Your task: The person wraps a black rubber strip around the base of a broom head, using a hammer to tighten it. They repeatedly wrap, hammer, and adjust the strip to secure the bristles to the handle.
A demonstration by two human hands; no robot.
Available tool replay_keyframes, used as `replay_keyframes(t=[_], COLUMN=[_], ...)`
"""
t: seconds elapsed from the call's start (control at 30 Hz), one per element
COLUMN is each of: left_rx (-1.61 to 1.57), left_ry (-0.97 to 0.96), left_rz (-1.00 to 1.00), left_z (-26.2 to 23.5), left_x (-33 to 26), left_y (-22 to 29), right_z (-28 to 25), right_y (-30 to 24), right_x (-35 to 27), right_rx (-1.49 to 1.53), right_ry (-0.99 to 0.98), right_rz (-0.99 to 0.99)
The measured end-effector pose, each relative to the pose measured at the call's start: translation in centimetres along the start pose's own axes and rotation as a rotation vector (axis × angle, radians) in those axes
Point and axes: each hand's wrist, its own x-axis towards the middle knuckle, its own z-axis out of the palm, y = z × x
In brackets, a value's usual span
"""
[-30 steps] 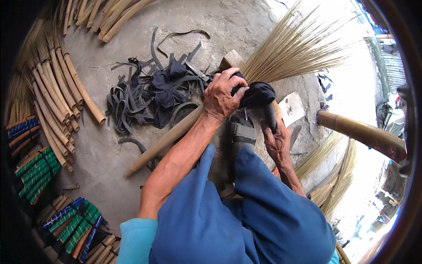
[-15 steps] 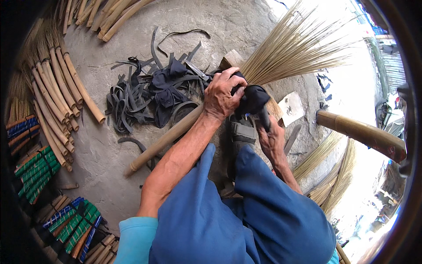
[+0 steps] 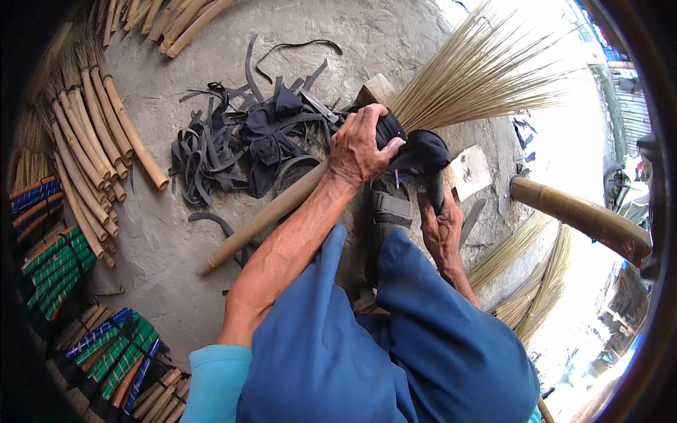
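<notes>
- Our left hand (image 3: 361,144) clasps the broom (image 3: 469,74) at its black-bound neck, fingers curled round it.
- Our right hand (image 3: 443,229) grips the lower end of a black piece (image 3: 428,151), its rounded top beside that neck.
- The broom's straw fans past the wooden block's (image 3: 379,87) edge.
- Dark strips (image 3: 211,158) heap on the floor (image 3: 169,282).

Here's the left hand (image 3: 358,144), back up, fingers bent in a firm clasp, thumb (image 3: 393,147) reaching rightward! Lower and to its right, the right hand (image 3: 443,222) grips, fingers curled; left forearm (image 3: 289,240) slants below its hand, right forearm (image 3: 462,283) likewise.
</notes>
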Motion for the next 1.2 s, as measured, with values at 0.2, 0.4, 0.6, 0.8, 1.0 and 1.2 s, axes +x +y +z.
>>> replay_keyframes(t=[0.2,0.4,0.6,0.8,1.0,1.2], left_rx=[0.007,0.032,0.034,0.04,0.016,0.048], left_ry=[-0.007,-0.012,0.016,-0.004,0.022,0.038], left_rz=[-0.006,0.025,0.073,0.062,0.1,0.104], left_z=[-0.2,0.1,0.1,0.3,0.5,0.7], left_x=[0.0,-0.1,-0.3,-0.6,-0.4,-0.7], left_y=[0.2,0.0,0.1,-0.1,-0.3,-0.3], right_z=[0.4,-0.5,0.1,-1.1,0.9,-0.5], right_y=[0.8,0.8,0.1,-0.9,-0.2,-0.6], right_x=[0.7,-1.4,1.0,-1.2,1.4,-0.6], right_rx=[-0.114,0.115,-0.03,0.049,0.016,0.147], right_ry=[-0.107,-0.012,-0.073,-0.127,-0.024,-0.068], right_rz=[0.02,0.043,-0.087,0.089,-0.129,0.065])
